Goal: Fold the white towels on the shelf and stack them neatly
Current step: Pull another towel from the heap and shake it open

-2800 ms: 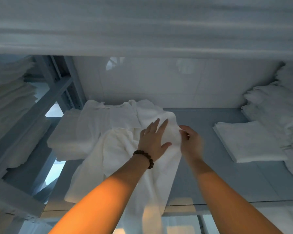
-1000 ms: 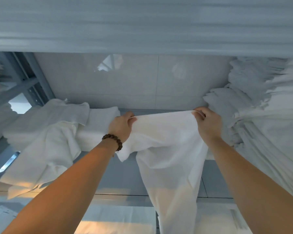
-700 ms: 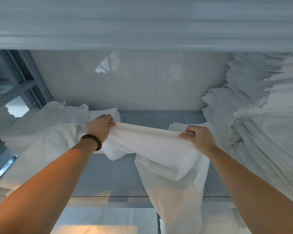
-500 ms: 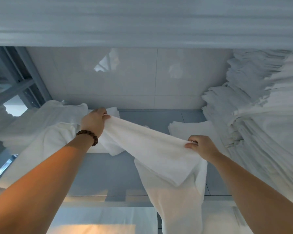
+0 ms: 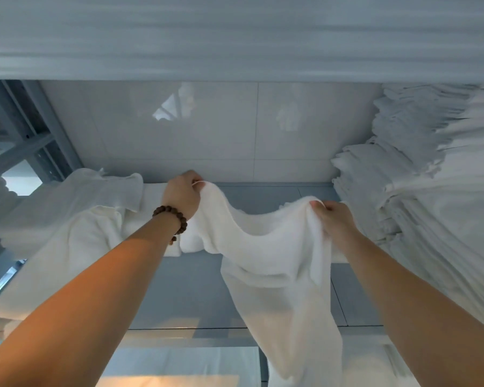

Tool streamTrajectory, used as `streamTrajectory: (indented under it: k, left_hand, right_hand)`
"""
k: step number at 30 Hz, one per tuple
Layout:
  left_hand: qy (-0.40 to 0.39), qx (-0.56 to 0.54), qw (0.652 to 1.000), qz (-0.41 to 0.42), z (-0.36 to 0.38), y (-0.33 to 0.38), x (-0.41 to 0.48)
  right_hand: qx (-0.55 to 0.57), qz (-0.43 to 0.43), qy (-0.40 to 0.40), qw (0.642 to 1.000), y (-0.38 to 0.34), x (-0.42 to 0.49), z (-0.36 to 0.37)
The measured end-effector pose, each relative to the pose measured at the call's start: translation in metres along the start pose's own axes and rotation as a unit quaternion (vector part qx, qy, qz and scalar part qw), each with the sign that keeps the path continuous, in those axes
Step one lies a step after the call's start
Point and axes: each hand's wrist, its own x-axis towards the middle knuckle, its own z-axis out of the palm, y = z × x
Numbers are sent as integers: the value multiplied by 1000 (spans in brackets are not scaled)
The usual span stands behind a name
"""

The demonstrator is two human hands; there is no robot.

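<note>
The white towel (image 5: 277, 261) hangs past the front edge of the shelf (image 5: 185, 289), its top edge sagging between both hands above the shelf's middle. The left hand (image 5: 182, 195), a bead bracelet (image 5: 171, 216) at its wrist, pinches one top corner tightly; the right hand (image 5: 333, 219) pinches the other. Farther back, loose towels (image 5: 67, 219) lie heaped at the shelf's left end and a tall folded stack (image 5: 430, 191) fills its right end.

Loose towels (image 5: 67, 219) on the shelf (image 5: 179, 289) at left, towel stack (image 5: 430, 233) at right, one towel (image 5: 271, 247) between them.
</note>
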Motion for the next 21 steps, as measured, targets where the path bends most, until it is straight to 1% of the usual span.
streamTrajectory:
  k: [3, 5, 7, 9, 11, 13, 15, 17, 19, 21]
  left_hand:
    - [-12, -93, 995, 18, 6, 36, -1]
    - [-36, -153, 987, 19, 10, 54, -1]
    - [-65, -206, 976, 17, 14, 71, -1]
    - [-83, -234, 969, 10, 18, 85, -2]
    - [-103, -264, 959, -5, 22, 93, -2]
    - [-124, -275, 953, -9, 23, 93, -2]
    - [-138, -257, 957, 3, 25, 87, -1]
    - [-135, -236, 962, 11, 27, 85, -2]
    - [-117, -221, 968, -1, 29, 84, -3]
    - [-81, -212, 974, -12, 28, 84, -1]
  right_hand:
    - [89, 10, -12, 996, -42, 7, 9]
    - [117, -6, -25, 993, -72, 10, 15]
    - [112, -12, -49, 992, -101, 9, 20]
    - [110, -29, -99, 989, -124, 4, 24]
    - [110, -77, -162, 978, -137, -5, 27]
    - [57, -136, -186, 971, -139, -14, 26]
    - [19, -173, -179, 968, -137, -20, 25]
    - [18, -180, -155, 971, -134, -21, 28]
    - [31, -172, -117, 978, -129, -20, 33]
    - [37, -163, -109, 980, -118, -19, 39]
